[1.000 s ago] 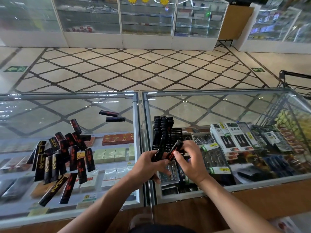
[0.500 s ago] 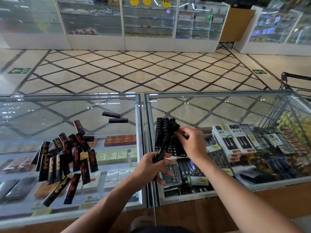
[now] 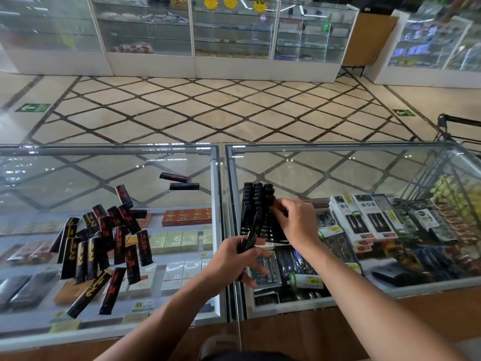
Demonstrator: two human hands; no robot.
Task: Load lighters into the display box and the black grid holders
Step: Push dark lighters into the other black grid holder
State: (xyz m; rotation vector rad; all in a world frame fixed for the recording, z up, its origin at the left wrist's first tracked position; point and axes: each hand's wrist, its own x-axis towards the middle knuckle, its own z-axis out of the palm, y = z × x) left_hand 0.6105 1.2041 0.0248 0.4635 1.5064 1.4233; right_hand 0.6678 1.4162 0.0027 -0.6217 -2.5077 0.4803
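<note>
Left hand: the left hand [image 3: 240, 257] is clenched round a held lighter [image 3: 252, 228], gripping it low on the body. The lighter stands nearly upright and rises out of the fist in front of the holder.

Right hand: the right hand [image 3: 296, 222] reaches in from the right with its fingers curled. It pinches the end lighter [image 3: 270, 198] near its top, at the right-hand side of the filled rows.

Black grid holder: the black grid holder [image 3: 276, 234] sits on the glass top of the bench [image 3: 325, 175], just right of the metal seam between the two glass cases and directly between the hands.

Lighters in the holder: the racked lighters [image 3: 256, 201] stand close together in rows, caps up, filling the far and left part of the grid. The slots on the near right side show as open squares.

Loose lighters: the loose lighters [image 3: 104, 238] are a heap of black ones with red or gold print. They lie scattered at all angles on the left glass, well apart from the holder.

Strays: two stray lighters [image 3: 179, 181] lie flat beyond the heap, near each other and nearer the seam.

Under the glass: packaged goods [image 3: 364, 220] and yellow price tags fill the shelf below the right pane, and flat boxes sit below the left one.
</note>
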